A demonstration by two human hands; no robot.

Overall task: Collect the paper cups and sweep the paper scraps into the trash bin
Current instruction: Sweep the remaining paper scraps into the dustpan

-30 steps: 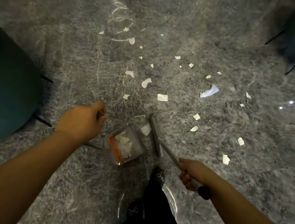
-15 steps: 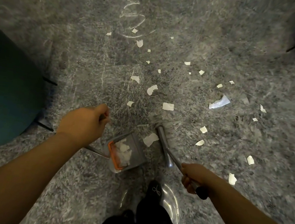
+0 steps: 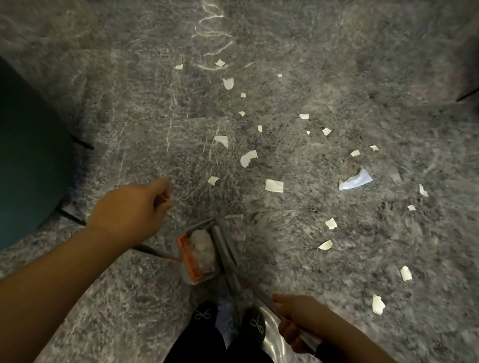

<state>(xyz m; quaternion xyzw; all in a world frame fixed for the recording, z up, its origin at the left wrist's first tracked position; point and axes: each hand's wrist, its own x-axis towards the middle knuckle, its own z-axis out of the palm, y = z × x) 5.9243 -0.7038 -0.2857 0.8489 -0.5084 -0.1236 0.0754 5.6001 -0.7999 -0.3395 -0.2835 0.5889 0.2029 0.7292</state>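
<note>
- Risk: the small grey dustpan with orange rim (image 3: 198,252) already holds a heap of white scraps; if the pan tips, or the broom shoves too hard, the pile could spill back over the rim.
- Risk: light scraps may slip under the pan's lip rather than ride in if the lip is not flat on the grey speckled stone floor (image 3: 342,57); the blur hides whether it is.
- Risk: the person's black shoes (image 3: 231,318) stand just near of the pan; a step could kick it.
- Left hand (image 3: 129,215): curled round the thin dark dustpan handle (image 3: 154,252), left of the pan.
- Right hand (image 3: 301,322): gripping the grey long-handled broom (image 3: 227,250), whose head lies against the pan's right side.
- Torn white paper scraps (image 3: 274,185): most lie loose on the floor, far and right of both hands, well apart from the pan.
- No paper cups or trash bin visible.
- Dark teal rounded seat (image 3: 3,166) at left.
</note>
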